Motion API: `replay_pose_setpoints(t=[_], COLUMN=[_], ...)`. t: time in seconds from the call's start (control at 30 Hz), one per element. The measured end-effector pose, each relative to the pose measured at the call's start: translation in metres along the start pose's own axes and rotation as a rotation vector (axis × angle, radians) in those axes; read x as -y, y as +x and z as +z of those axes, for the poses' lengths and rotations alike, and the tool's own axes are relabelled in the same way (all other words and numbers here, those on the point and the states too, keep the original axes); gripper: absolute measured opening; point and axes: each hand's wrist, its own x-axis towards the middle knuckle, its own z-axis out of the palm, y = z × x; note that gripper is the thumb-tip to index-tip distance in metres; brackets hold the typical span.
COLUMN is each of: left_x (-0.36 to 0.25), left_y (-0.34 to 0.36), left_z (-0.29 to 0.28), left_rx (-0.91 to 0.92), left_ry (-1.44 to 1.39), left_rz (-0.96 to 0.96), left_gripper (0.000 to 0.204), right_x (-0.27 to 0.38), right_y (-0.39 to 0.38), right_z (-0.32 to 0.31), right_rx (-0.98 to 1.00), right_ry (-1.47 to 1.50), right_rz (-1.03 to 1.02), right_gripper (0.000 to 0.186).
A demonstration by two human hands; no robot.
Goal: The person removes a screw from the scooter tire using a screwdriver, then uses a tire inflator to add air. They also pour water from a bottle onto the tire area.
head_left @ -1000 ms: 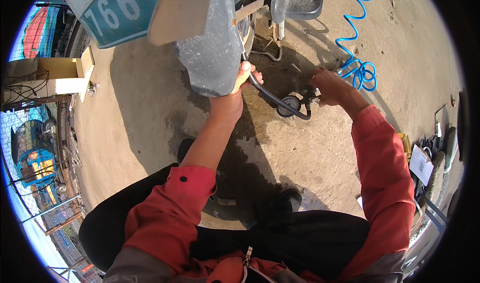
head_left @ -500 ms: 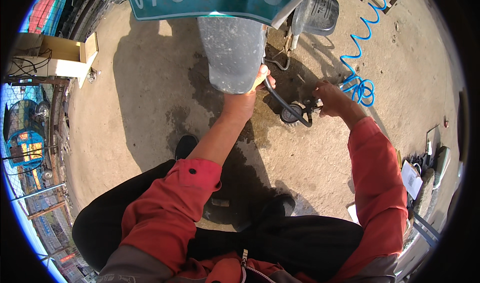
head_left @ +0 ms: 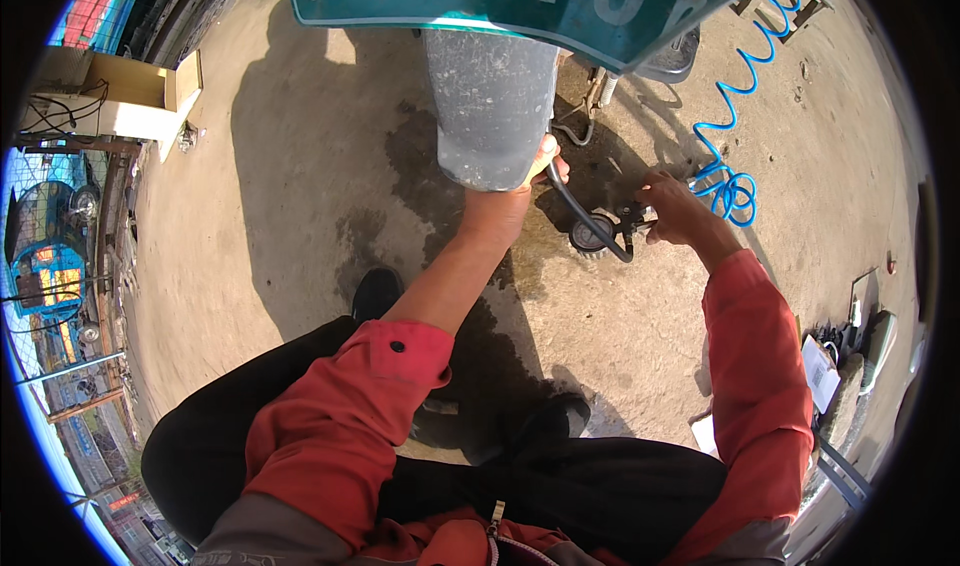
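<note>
My right hand (head_left: 682, 211) is wrapped round the handle of a tire inflator with a round dial gauge (head_left: 592, 232), held above the concrete. A black rubber hose (head_left: 574, 202) curves from the inflator up to my left hand (head_left: 546, 160). That hand is closed on the hose's upper end, beside a dusty grey mudguard (head_left: 492, 111). The mudguard hides most of the left fingers and whatever the hose end meets. Above it, a green number plate (head_left: 470, 1) with white characters juts over the top of the view.
A blue coiled air hose (head_left: 738, 198) runs from near my right hand to the upper right. Behind the plate's right edge are a metal stand and a dark pedal-like part. A cream wooden box (head_left: 135, 91) stands at left; papers (head_left: 820, 374) and clutter lie at right.
The view has shifted slightly, so plate, mudguard and hands appear a little further right. Both hands keep their holds on the hose and the inflator.
</note>
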Motion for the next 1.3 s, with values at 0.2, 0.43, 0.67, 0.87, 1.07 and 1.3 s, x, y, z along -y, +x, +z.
replay_pose_setpoints(t=[0.2, 0.43, 0.67, 0.87, 1.07, 1.3], left_x=[-0.005, 0.001, 0.001, 0.005, 0.007, 0.004], left_y=[0.000, 0.000, 0.001, 0.002, 0.000, 0.000], left_z=[0.003, 0.000, 0.000, -0.002, 0.000, -0.003], left_rx=[0.007, 0.039, 0.047, 0.032, 0.033, 0.045], left_ry=[-0.049, -0.058, -0.043, -0.096, -0.043, -0.024], left_rz=[0.020, 0.049, 0.062, 0.073, 0.059, 0.070], left_gripper=[0.015, 0.015, 0.015, 0.014, 0.012, 0.011], right_x=[0.001, 0.005, 0.010, 0.009, 0.006, 0.009], right_y=[-0.001, -0.003, -0.004, -0.002, -0.004, -0.001], right_z=[0.004, 0.002, -0.004, -0.004, -0.003, -0.006], right_rx=[-0.039, -0.027, -0.017, 0.011, 0.017, 0.041], right_ry=[0.046, 0.089, 0.070, 0.095, 0.100, 0.104], right_rz=[-0.020, 0.014, 0.037, 0.061, 0.071, 0.074], right_gripper=[0.068, 0.070, 0.069, 0.070, 0.072, 0.074])
